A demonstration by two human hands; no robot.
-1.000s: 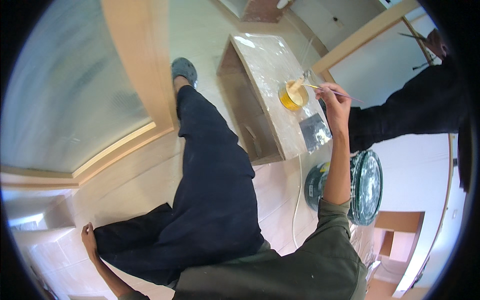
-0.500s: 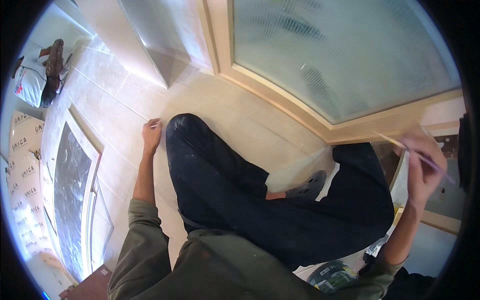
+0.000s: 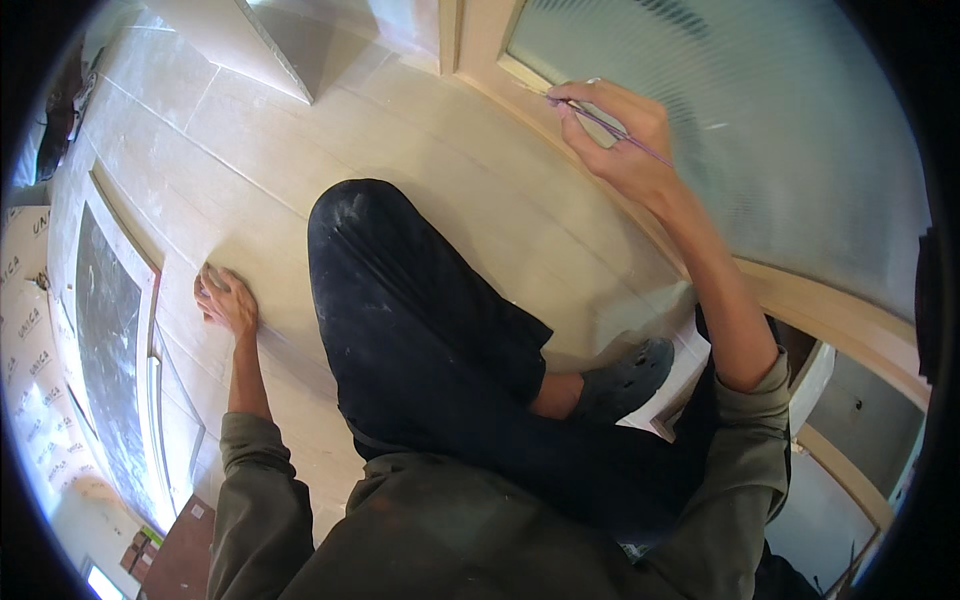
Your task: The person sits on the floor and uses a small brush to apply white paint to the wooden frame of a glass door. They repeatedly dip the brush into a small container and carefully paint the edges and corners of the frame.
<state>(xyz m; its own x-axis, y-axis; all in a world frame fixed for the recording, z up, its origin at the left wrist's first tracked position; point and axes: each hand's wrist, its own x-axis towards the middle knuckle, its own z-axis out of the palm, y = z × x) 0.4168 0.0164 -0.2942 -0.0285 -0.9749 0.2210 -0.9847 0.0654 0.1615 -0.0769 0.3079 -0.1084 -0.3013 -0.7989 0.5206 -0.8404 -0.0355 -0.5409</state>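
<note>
My right hand (image 3: 625, 140) grips a thin paintbrush (image 3: 645, 148) with a purple handle. Its tip reaches the corner of a pale wooden frame (image 3: 485, 72) that surrounds a ribbed glass panel (image 3: 780, 130); whether it touches the wood I cannot tell. My left hand (image 3: 228, 300) rests on the tiled floor (image 3: 280, 210) beyond my left knee, its fingers bent and a little apart, with nothing visible in it. Between my arms are my bent legs in dark trousers, and a grey clog (image 3: 628, 382) is on one foot.
A framed dark panel (image 3: 108, 300) lies at the left, beside printed cardboard (image 3: 25, 330). A pale board (image 3: 235, 50) stands at the upper left. Another person (image 3: 60, 120) shows partly at the left rim. Below the glass frame at the right is an opening with a pale wall (image 3: 850, 390).
My right hand has moved up and left with the paintbrush, to the frame's corner. My left hand has shifted left and down, its fingers now against the floor. The view has shifted too.
</note>
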